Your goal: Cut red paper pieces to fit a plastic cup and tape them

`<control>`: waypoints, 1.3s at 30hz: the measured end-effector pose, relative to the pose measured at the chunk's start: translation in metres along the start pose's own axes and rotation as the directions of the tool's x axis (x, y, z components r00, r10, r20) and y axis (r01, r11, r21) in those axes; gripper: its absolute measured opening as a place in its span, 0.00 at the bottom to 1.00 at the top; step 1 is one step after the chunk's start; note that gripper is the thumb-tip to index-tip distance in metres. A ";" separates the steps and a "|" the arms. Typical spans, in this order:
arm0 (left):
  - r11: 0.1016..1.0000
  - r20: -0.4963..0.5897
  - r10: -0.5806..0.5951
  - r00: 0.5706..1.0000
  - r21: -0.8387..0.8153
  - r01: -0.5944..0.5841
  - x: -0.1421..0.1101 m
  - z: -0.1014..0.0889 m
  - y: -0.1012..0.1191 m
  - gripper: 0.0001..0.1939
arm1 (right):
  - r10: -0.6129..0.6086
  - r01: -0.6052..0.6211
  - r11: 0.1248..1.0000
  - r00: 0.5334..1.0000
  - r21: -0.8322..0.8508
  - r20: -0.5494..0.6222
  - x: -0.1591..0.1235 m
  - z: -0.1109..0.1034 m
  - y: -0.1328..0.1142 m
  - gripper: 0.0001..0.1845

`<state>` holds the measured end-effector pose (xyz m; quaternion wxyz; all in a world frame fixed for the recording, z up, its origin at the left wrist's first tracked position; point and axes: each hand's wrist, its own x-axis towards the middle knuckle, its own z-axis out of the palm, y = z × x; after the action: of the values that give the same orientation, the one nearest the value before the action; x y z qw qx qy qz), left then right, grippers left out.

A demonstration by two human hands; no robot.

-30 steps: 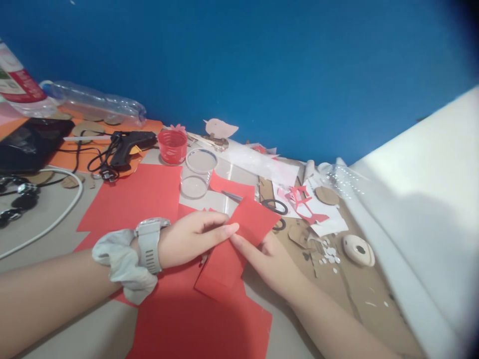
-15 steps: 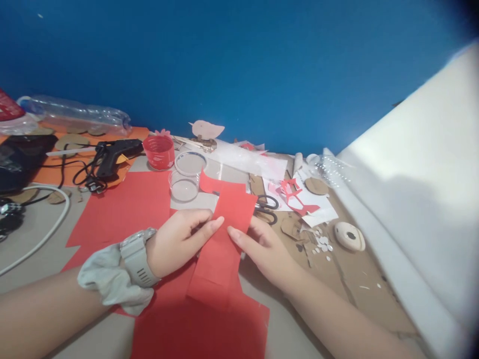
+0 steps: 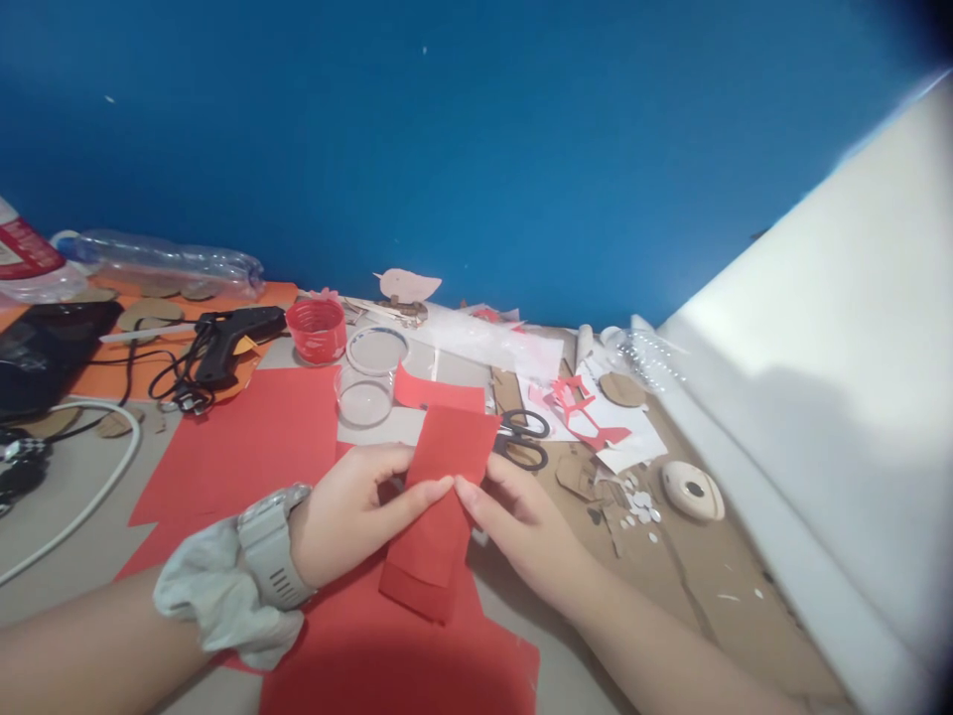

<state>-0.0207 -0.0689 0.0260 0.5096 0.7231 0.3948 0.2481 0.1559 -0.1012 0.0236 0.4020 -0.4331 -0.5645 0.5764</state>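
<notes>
A folded strip of red paper (image 3: 439, 526) is held up between both hands, its lower end showing two layers. My left hand (image 3: 364, 511), with a grey watch and a pale scrunchie on the wrist, grips its left edge, thumb on the front face. From the other edge my right hand (image 3: 517, 521) pinches it, and the two thumb tips meet near the middle. The fingers behind the paper are partly hidden. Below lie larger red paper sheets (image 3: 402, 665). Black-handled scissors (image 3: 525, 452) rest just beyond my right hand.
Left stand a black glue gun (image 3: 230, 348), its cord, and a clear plastic bottle (image 3: 171, 266). Behind the hands are a red plastic cup (image 3: 318, 333) and a clear ring-shaped piece (image 3: 364, 397). Right, paper scraps (image 3: 632, 437) and a white oval object (image 3: 692, 492) lie on cardboard (image 3: 670, 606).
Both thumbs have come together on the strip, which now tilts more and shows a fold near its middle. The whole scene sits slightly lower in view.
</notes>
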 end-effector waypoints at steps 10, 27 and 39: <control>0.995 -0.118 -0.027 0.993 0.092 0.038 0.001 0.000 -0.005 0.18 | 0.037 -0.035 0.998 0.998 0.052 -0.048 0.003 0.000 0.014 0.10; 0.994 0.034 -0.060 0.998 -0.091 0.063 0.001 -0.001 -0.008 0.15 | -0.191 0.169 0.981 0.820 -0.091 -0.540 -0.002 0.005 0.015 0.20; 0.994 0.097 0.095 0.991 -0.068 -0.089 0.000 -0.006 -0.008 0.15 | -0.275 0.164 0.771 0.957 -0.615 -0.089 -0.005 0.001 0.020 0.26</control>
<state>-0.0275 -0.0642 0.0206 0.5396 0.7355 0.3268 0.2472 0.1565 -0.1072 0.0043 0.3559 -0.5174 -0.7276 0.2761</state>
